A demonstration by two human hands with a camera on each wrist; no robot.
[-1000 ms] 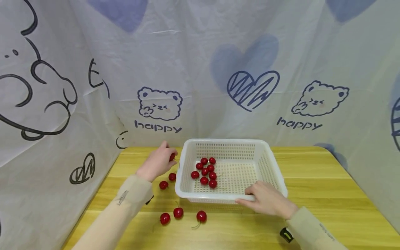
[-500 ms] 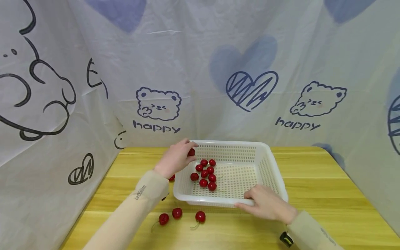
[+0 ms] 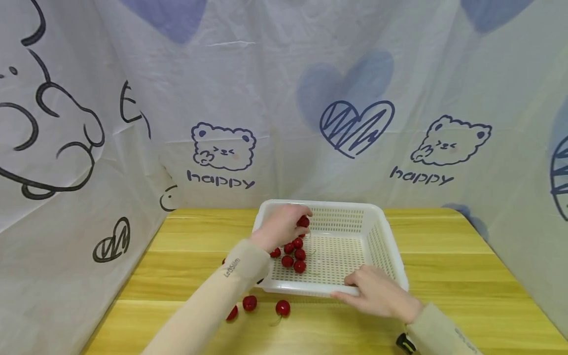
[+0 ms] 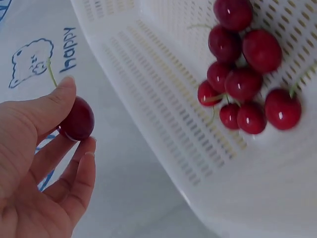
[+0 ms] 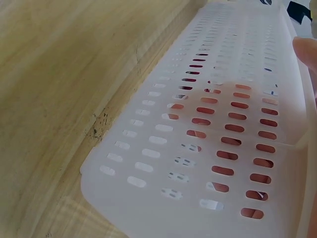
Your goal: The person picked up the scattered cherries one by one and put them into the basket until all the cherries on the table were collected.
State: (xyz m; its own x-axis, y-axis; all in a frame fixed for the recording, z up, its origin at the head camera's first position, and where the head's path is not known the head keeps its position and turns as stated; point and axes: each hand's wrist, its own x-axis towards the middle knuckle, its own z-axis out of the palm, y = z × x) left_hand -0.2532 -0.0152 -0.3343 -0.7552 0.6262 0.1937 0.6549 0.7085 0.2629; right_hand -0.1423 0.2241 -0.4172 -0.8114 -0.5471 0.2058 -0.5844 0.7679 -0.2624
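My left hand (image 3: 280, 228) is over the left part of a white plastic basket (image 3: 306, 286) and pinches a dark red cherry (image 4: 79, 119) between thumb and fingers, its green stem pointing up past the thumb in the left wrist view. Below that hand, several cherries (image 3: 300, 266) lie grouped on the basket floor; the hand hides some of them in the head view. My right hand (image 3: 377, 292) grips the basket's near rim toward its right side. Through the slots of the basket wall (image 5: 163, 141), fingers show inside in the right wrist view.
In front of the basket, loose cherries lie on the wooden table (image 3: 443, 276), including one with a stem (image 3: 283, 308) and another (image 3: 250, 303). The left sleeve (image 3: 213, 291) partly covers others. A printed white cloth (image 3: 284, 98) hangs behind and at both sides.
Holding the cherry, my left hand has moved right from beside the basket, across its left rim, to above the cherries inside. My right hand stays on the near rim.
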